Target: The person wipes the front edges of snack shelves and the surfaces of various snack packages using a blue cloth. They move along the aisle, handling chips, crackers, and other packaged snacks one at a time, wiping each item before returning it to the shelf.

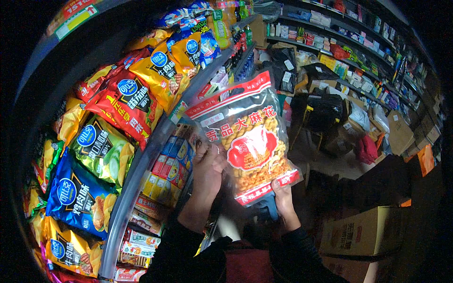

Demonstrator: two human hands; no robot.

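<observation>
A clear plastic bag of fried dough twists (pixel 255 150) with red printed bands is held up in front of me, tilted, its front facing me. My right hand (pixel 282 194) grips its lower right corner, the thumb on the front and the other fingers hidden behind. My left hand (pixel 208 164) is beside the bag's left edge, blurred, with its fingers partly curled. Whether those fingers touch the bag is unclear. A dark blue thing (pixel 271 208) shows just below the bag, too shadowed to name.
To my left, a shelf edge (pixel 141 173) fronts several potato chip bags (pixel 85 191). Boxed snacks (pixel 171 166) sit on the shelf below. Stocked shelves (pixel 339 32) line the far right. Dark packages (pixel 320 111) and cartons (pixel 400 129) crowd the floor, with another cardboard box (pixel 350 233) at lower right.
</observation>
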